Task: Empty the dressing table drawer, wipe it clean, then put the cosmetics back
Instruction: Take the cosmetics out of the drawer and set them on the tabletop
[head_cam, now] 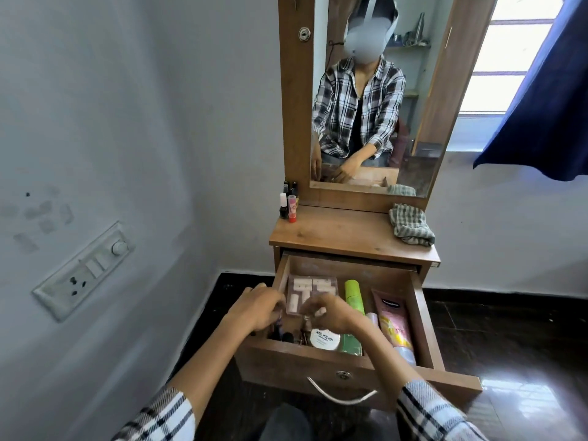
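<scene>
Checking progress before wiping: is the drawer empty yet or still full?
Still mostly full. The drawer holds a pink tube, green bottle and nail polish remover tub; only a few small bottles stand on the tabletop.

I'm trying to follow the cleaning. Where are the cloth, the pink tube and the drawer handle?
cloth (pixel 410 225): head view, middle of the folds
pink tube (pixel 393 323): head view, its body
handle (pixel 341 394): head view, middle of the bar
</scene>
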`<action>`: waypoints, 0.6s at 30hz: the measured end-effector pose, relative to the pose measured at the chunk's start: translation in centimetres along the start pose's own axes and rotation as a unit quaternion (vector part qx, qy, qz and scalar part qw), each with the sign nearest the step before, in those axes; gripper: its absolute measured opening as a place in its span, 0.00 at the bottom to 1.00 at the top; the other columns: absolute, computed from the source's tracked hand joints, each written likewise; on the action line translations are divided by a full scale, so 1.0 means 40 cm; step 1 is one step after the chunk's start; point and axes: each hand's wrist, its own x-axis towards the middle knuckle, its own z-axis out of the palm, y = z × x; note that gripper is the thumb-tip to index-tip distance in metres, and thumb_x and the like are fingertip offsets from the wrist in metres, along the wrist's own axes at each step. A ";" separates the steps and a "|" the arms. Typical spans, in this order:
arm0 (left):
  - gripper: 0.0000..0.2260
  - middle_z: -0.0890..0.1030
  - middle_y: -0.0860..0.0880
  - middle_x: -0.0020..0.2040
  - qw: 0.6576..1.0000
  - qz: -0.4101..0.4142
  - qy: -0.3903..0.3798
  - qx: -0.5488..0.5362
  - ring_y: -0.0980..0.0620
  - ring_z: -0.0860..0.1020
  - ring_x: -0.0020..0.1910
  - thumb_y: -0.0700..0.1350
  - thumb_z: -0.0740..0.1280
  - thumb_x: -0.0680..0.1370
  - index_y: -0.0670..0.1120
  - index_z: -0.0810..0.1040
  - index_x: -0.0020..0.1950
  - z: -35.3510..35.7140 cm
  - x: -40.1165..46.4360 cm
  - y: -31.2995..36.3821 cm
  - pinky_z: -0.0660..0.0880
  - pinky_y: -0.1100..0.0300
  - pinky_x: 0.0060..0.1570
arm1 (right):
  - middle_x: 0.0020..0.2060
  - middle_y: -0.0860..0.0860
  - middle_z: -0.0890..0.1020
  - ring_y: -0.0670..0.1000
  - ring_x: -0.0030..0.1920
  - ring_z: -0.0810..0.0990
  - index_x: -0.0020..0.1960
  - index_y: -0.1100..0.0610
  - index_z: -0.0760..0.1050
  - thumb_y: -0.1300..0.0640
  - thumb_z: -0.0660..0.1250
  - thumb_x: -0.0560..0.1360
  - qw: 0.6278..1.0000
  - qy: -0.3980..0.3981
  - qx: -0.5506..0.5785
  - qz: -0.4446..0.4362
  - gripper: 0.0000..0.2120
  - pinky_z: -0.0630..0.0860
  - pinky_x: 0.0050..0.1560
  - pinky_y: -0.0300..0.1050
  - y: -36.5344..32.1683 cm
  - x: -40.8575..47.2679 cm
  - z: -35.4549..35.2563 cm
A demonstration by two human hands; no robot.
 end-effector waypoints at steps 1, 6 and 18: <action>0.05 0.76 0.50 0.49 1.000 0.005 0.012 -0.017 0.50 0.76 0.50 0.46 0.65 0.76 0.51 0.78 0.51 -0.008 0.005 -0.005 0.72 0.57 0.48 | 0.50 0.51 0.80 0.48 0.50 0.77 0.58 0.58 0.78 0.67 0.67 0.72 1.000 0.018 0.006 -0.009 0.15 0.77 0.52 0.44 -0.007 0.005 -0.016; 0.09 0.72 0.53 0.48 0.982 0.037 0.119 -0.145 0.57 0.73 0.46 0.42 0.63 0.78 0.45 0.78 0.56 -0.096 0.073 -0.033 0.69 0.64 0.47 | 0.51 0.48 0.78 0.51 0.53 0.78 0.59 0.53 0.73 0.64 0.64 0.76 0.986 0.104 0.125 -0.038 0.14 0.79 0.49 0.44 -0.067 0.067 -0.122; 0.13 0.69 0.48 0.51 0.911 -0.011 0.316 -0.264 0.49 0.77 0.52 0.40 0.60 0.80 0.38 0.74 0.62 -0.176 0.328 -0.096 0.72 0.62 0.54 | 0.54 0.49 0.75 0.46 0.50 0.74 0.57 0.51 0.70 0.64 0.65 0.75 0.947 0.310 0.066 -0.045 0.13 0.70 0.47 0.31 -0.111 0.334 -0.178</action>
